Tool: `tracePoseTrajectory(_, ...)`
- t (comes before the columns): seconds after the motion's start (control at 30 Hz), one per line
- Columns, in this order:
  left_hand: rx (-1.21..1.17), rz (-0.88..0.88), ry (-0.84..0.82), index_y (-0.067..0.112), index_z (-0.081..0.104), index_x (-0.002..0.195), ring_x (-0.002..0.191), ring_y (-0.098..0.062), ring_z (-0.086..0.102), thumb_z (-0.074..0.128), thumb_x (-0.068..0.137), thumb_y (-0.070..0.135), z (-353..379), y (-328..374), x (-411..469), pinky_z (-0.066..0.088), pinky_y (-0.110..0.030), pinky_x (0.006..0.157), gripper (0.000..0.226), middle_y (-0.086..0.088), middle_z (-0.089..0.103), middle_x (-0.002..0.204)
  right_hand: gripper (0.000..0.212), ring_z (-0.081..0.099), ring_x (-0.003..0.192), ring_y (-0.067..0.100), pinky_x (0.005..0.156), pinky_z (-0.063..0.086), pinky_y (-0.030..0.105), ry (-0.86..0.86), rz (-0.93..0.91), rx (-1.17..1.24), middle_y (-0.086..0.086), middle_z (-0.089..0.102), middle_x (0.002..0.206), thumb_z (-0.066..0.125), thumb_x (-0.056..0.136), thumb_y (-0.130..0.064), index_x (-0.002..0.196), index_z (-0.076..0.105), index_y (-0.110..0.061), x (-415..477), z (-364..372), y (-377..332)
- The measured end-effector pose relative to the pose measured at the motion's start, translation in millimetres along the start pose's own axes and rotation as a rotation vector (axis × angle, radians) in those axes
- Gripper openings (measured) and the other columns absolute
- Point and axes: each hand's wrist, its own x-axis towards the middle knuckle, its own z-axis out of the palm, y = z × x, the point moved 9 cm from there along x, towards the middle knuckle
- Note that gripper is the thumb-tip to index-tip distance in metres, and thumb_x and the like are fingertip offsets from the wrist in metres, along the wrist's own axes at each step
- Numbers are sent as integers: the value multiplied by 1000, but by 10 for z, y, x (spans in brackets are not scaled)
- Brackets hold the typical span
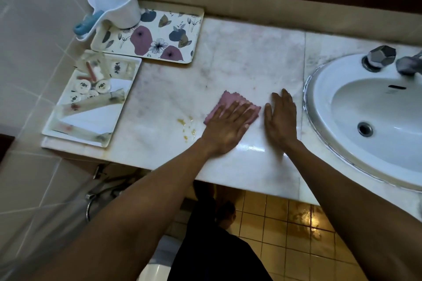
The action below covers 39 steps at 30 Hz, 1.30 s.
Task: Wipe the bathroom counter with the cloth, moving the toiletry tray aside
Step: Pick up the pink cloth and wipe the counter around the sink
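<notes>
A pink cloth point(228, 100) lies flat on the pale marble counter point(182, 89), near its front middle. My left hand point(228, 125) presses down on the cloth with its fingers spread over it. My right hand point(282, 118) rests flat on the bare counter just right of the cloth, fingers together, holding nothing. The white toiletry tray point(118, 107) with small round tins and wrapped tubes sits at the counter's left end. Small yellow spots point(187, 125) mark the counter left of my left hand.
A floral tray point(178, 36) stands at the back left with a white scoop cup point(114, 2) on its corner. The white sink point(370, 121) and its metal tap point(381, 57) are at the right. Yellow floor tiles point(285, 223) show below the counter edge.
</notes>
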Motion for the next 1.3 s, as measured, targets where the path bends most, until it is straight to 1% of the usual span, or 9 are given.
tracePoseTrajectory(0.13, -5, -118, -41, 33, 12, 162, 157, -29, 11, 13, 97, 34, -255, -851, 408, 14, -60, 122, 65, 5, 11, 171, 52, 20, 149, 31, 121, 16, 48, -33, -52, -19, 18, 27, 159, 33, 101, -34, 144, 40, -6, -37, 62, -151)
tracePoseTrajectory(0.37, -297, -405, 49, 42, 19, 160, 158, -22, 5, 20, 111, 34, -542, -1429, -539, -1, -47, 125, 49, 13, 16, 169, 48, 21, 149, 32, 122, 15, 44, -102, -156, 7, 18, 25, 160, 37, 103, -27, 147, 39, -5, -22, 322, -684)
tracePoseTrajectory(0.43, -350, -399, 39, 46, 20, 158, 158, -18, 6, 20, 110, 40, -371, -1156, -943, 0, -47, 126, 48, 15, 17, 168, 49, 21, 149, 32, 122, 15, 44, -130, -182, 18, 18, 24, 161, 38, 103, -26, 147, 38, -4, -14, 455, -890)
tracePoseTrajectory(0.53, -133, -238, 5, 43, 11, 161, 158, -14, 1, 19, 108, 45, -132, -616, -1425, 2, -49, 127, 53, 12, 8, 170, 51, 17, 151, 31, 123, 11, 45, -169, -186, 21, 16, 21, 162, 35, 104, -29, 150, 33, -6, -17, 631, -1115)
tracePoseTrajectory(0.63, 19, -157, -7, 38, 12, 162, 158, -16, 6, 19, 108, 45, -159, -902, -1392, 5, -46, 126, 54, 10, 11, 170, 53, 13, 152, 28, 124, 6, 45, -172, -194, -45, 14, 17, 164, 32, 104, -32, 152, 29, -9, -69, 738, -1143)
tracePoseTrajectory(0.83, -27, -582, 150, 31, 10, 162, 158, -27, 9, 21, 109, 40, -431, -1593, -760, 4, -55, 126, 55, 3, 11, 171, 54, 13, 152, 24, 124, 10, 41, -112, -254, -142, 8, 17, 165, 28, 104, -37, 154, 28, -15, -136, 750, -1064)
tracePoseTrajectory(1.0, 88, -160, 53, 31, 5, 163, 159, -20, -3, 22, 110, 42, -77, -678, -1178, 3, -53, 126, 57, 4, -2, 172, 53, 17, 151, 23, 123, 14, 41, -75, -244, -140, 7, 21, 164, 30, 103, -38, 152, 31, -17, -157, 711, -1073)
tracePoseTrajectory(1.1, 155, -72, -28, 34, 6, 163, 158, -16, -5, 18, 109, 43, -100, -933, -1623, 3, -49, 127, 56, 7, -4, 171, 53, 19, 151, 23, 123, 15, 41, -62, -234, -144, 6, 23, 163, 31, 103, -38, 152, 32, -17, -152, 694, -1063)
tracePoseTrajectory(1.3, 21, -503, 111, 35, 13, 162, 158, -25, 11, 16, 108, 43, -439, -1678, -997, 14, -59, 124, 55, 6, 14, 170, 53, 18, 151, 22, 123, 16, 41, -54, -222, -158, 6, 23, 163, 32, 103, -38, 152, 32, -17, -165, 694, -1085)
